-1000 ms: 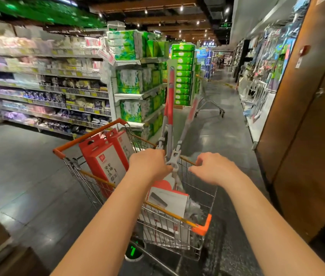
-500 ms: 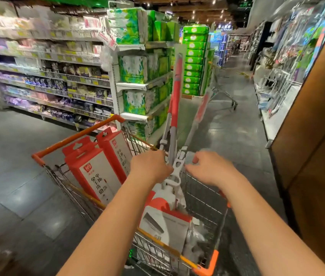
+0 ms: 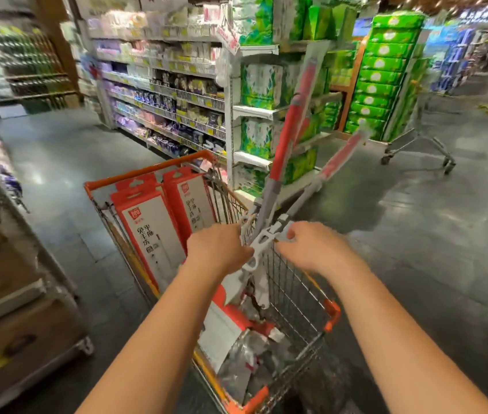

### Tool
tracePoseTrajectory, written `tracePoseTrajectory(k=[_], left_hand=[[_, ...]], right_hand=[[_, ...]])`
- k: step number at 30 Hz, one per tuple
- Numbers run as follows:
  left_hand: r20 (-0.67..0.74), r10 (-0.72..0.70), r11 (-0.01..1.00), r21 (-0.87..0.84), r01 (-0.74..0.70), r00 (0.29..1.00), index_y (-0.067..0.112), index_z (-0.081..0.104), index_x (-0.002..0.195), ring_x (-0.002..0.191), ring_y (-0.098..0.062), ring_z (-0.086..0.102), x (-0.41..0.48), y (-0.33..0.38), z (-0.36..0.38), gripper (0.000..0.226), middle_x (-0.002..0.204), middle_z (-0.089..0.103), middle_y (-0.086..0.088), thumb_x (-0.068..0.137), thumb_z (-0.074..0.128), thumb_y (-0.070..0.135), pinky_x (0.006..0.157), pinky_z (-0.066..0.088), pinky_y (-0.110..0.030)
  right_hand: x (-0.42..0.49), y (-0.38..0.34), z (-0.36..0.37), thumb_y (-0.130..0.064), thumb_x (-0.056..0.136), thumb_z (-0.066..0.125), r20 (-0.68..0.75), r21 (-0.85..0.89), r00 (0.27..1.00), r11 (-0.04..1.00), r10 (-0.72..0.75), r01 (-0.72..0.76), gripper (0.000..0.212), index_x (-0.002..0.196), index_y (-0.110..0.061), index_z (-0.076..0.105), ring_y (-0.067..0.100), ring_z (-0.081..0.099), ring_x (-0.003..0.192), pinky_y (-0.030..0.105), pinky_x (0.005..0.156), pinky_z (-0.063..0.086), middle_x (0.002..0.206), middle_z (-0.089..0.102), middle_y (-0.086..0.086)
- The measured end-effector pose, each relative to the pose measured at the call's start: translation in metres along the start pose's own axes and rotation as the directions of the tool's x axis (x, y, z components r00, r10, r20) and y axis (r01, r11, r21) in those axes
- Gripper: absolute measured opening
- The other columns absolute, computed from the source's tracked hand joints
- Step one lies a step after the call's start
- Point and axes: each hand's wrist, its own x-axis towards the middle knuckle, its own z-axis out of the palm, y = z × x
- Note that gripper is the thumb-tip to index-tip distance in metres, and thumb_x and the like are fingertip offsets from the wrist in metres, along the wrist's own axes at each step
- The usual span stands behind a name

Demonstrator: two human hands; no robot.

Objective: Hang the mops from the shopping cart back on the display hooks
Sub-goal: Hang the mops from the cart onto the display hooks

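A person is standing over an orange-rimmed shopping cart in a store aisle. Two red-and-grey mops are leaning out of it toward the far right, their packaged heads down inside, beside two red-and-white boxes on the left. The left hand, fingers curled, is grasping the shafts low down. The right hand is pinching a white bracket on one shaft. Nothing is hanging yet and no display hooks are showing, so lifting, carrying and hanging are all remaining.
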Motion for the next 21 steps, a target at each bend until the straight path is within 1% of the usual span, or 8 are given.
tracePoseTrajectory(k=[2,5,9,11,15,17,19,21], left_hand=[[0.007,-0.068,0.998,-0.012,0.068,0.998,0.023,0.05,0.131,0.113,-0.027,0.057,-0.008,0.003,0.005,0.05,0.125,0.059,-0.004,0.093,0.047,0.055,0.085,0.046,-0.038],[-0.003,-0.133,0.991,-0.01,0.133,0.991,0.023,0.05,0.131,0.113,-0.028,0.057,-0.014,0.004,0.012,0.052,0.126,0.059,-0.004,0.092,0.046,0.057,0.085,0.046,-0.039],[-0.049,-0.197,0.98,-0.044,0.194,0.979,0.022,0.054,0.124,0.107,-0.028,0.06,-0.01,0.0,0.019,0.047,0.118,0.062,-0.004,0.092,0.047,0.055,0.074,0.044,-0.036],[-0.061,-0.222,0.973,-0.071,0.218,0.973,0.021,0.055,0.123,0.106,-0.028,0.06,-0.004,-0.001,0.024,0.044,0.116,0.063,-0.004,0.092,0.048,0.052,0.074,0.043,-0.035],[-0.057,-0.235,0.966,-0.129,0.226,0.97,0.021,0.053,0.127,0.108,-0.029,0.06,0.016,-0.006,0.036,0.044,0.12,0.062,-0.005,0.094,0.047,0.05,0.079,0.046,-0.036],[-0.042,-0.235,0.962,-0.154,0.226,0.971,0.019,0.054,0.126,0.106,-0.028,0.06,0.026,-0.014,0.043,0.045,0.118,0.063,-0.005,0.094,0.046,0.05,0.081,0.049,-0.037],[-0.019,-0.235,0.961,-0.154,0.229,0.972,0.017,0.054,0.126,0.104,-0.029,0.061,0.037,-0.023,0.049,0.046,0.117,0.062,-0.006,0.095,0.045,0.05,0.08,0.051,-0.038],[-0.003,-0.241,0.961,-0.138,0.238,0.971,0.017,0.054,0.125,0.102,-0.03,0.061,0.047,-0.03,0.053,0.045,0.115,0.062,-0.006,0.096,0.043,0.049,0.076,0.051,-0.037]], right_hand=[[0.001,0.002,0.003,-0.046,0.091,0.048,0.035,0.005,0.997,0.998,-0.066,0.066,0.04,0.119,-0.019,0.056,0.027,0.056,0.109,0.036,0.085,0.047,0.122,0.059,0.007],[0.003,0.001,0.008,-0.047,0.092,0.049,0.085,-0.006,0.987,0.99,-0.137,0.138,0.04,0.118,-0.019,0.057,0.028,0.056,0.108,0.038,0.088,0.049,0.121,0.058,0.007],[0.013,-0.004,0.013,-0.047,0.092,0.048,0.099,0.001,0.976,0.981,-0.192,0.193,0.04,0.121,-0.02,0.056,0.028,0.056,0.109,0.038,0.09,0.048,0.122,0.059,0.006],[0.02,-0.007,0.018,-0.045,0.093,0.048,0.101,-0.006,0.972,0.977,-0.21,0.212,0.04,0.124,-0.02,0.054,0.027,0.057,0.109,0.039,0.091,0.048,0.122,0.06,0.005],[0.044,-0.01,0.026,-0.05,0.093,0.047,0.126,-0.038,0.972,0.978,-0.197,0.204,0.042,0.122,-0.022,0.055,0.024,0.057,0.108,0.037,0.088,0.047,0.122,0.06,0.003],[0.058,-0.011,0.029,-0.05,0.092,0.048,0.131,-0.032,0.975,0.982,-0.182,0.187,0.042,0.121,-0.022,0.056,0.023,0.058,0.104,0.034,0.083,0.046,0.119,0.061,0.001],[0.07,-0.014,0.033,-0.049,0.092,0.05,0.144,-0.032,0.975,0.984,-0.167,0.173,0.04,0.118,-0.021,0.057,0.023,0.059,0.1,0.032,0.079,0.046,0.115,0.062,0.003],[0.082,-0.019,0.039,-0.048,0.091,0.05,0.15,-0.031,0.975,0.985,-0.162,0.169,0.037,0.114,-0.02,0.057,0.024,0.059,0.098,0.034,0.082,0.049,0.111,0.062,0.004]])
